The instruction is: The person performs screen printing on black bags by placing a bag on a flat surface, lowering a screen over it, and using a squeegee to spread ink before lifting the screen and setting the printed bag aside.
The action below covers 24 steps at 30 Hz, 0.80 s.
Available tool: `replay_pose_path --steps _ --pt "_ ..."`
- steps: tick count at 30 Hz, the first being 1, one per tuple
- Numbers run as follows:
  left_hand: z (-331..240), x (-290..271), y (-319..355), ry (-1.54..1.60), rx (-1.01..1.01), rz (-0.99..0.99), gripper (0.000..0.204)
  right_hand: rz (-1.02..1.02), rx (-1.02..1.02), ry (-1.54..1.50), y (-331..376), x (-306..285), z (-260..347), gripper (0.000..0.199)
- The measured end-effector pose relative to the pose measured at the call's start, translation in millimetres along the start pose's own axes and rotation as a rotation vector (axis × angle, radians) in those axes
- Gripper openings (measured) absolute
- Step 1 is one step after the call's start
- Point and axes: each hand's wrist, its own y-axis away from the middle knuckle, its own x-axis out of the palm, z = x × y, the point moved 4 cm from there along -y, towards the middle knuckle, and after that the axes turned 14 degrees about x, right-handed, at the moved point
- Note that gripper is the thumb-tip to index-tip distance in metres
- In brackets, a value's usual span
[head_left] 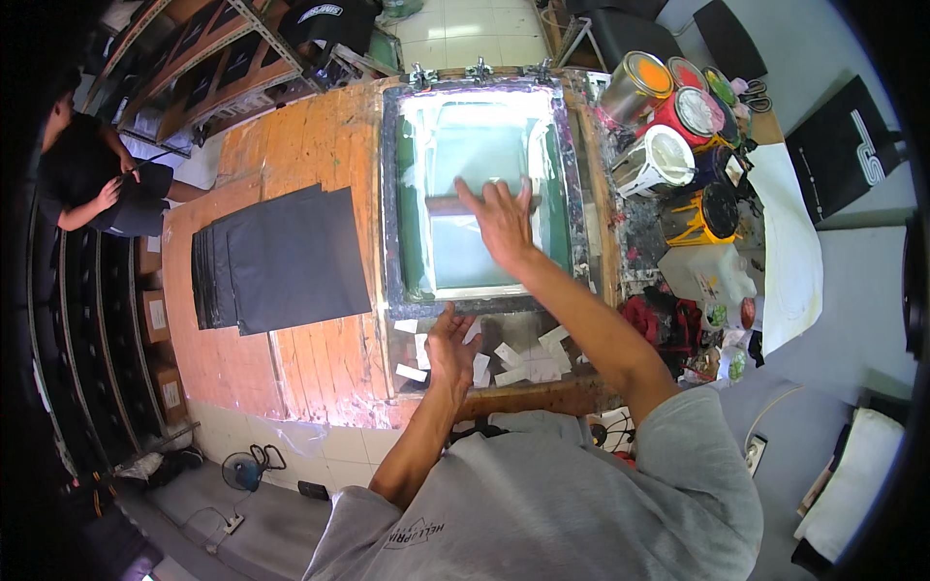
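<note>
A printing screen [392, 208] in a dark frame lies on the bench in front of me, its mesh pale and brightly lit. My right hand [504, 223] reaches over the mesh, fingers spread across a squeegee [444, 205], a narrow brownish bar lying crosswise, and holds it. Part of the bar is hidden under that hand. At the near edge of the frame is my left hand [449, 351], fingers loosely apart, fingertips by the edge and nothing visible in it. Small white paper pieces [509, 355] lie scattered beside it.
Black sheets [291, 257] are stacked on the wooden bench [320, 136] to the left. Clamps [480, 70] line the screen's far edge. Open paint cans [642, 77] and a white tub [661, 160] crowd the right side. A person [92, 174] is at the far left by shelves.
</note>
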Motion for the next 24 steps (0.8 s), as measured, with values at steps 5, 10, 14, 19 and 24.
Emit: replay_pose_path --steps 5,10,14,19,24 --pt "-2.1 -0.8 3.7 -0.029 0.014 -0.069 0.071 -0.019 0.037 0.074 -93.0 30.9 -24.1 0.065" --pt "-3.5 -3.2 4.3 0.043 0.041 -0.094 0.045 0.136 0.038 0.108 -139.6 42.3 -42.6 0.066" --pt "-5.5 -4.8 5.4 0.052 0.048 -0.096 0.044 0.095 0.068 0.130 -161.1 37.5 -45.3 0.069" --pt "-14.5 -1.5 10.9 0.028 0.062 -0.058 0.042 0.041 -0.008 0.152 -147.6 35.6 -26.4 0.067" --pt "-26.3 2.4 12.7 -0.045 0.149 0.034 0.043 0.147 -0.089 0.048 -60.6 -3.2 -0.1 0.073"
